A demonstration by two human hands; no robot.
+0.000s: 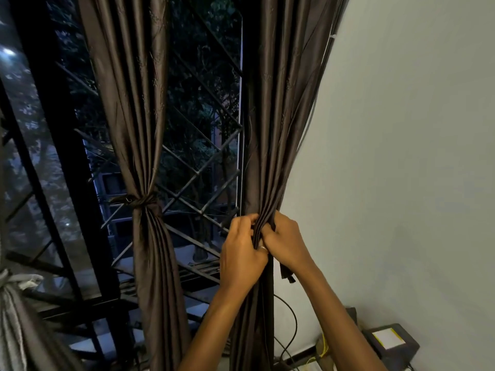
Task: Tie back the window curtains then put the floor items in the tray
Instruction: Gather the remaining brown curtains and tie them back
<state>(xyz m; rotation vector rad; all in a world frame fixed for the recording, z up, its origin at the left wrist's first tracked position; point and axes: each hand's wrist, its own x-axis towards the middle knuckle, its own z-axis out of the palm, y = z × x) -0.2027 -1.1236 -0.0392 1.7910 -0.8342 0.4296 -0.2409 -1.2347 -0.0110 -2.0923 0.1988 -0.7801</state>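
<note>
Two dark brown curtains hang at the window. The left curtain (139,129) is gathered and bound at its waist by a knotted tie-back (142,202). The right curtain (278,129) is bunched together at waist height between both my hands. My left hand (242,250) clutches the gathered folds from the left, and my right hand (285,243) grips them from the right. A dark strap end (286,274) dangles just below my right hand. A ring shows on one finger where the hands meet. No tray or floor items can be made out.
A black window frame (53,156) with a diagonal metal grille (198,178) fills the left and centre. A plain white wall (401,156) stands to the right. Low at the right sit a dark box (391,344) with a pale label and loose cables (292,325). Grey fabric (13,317) hangs at far left.
</note>
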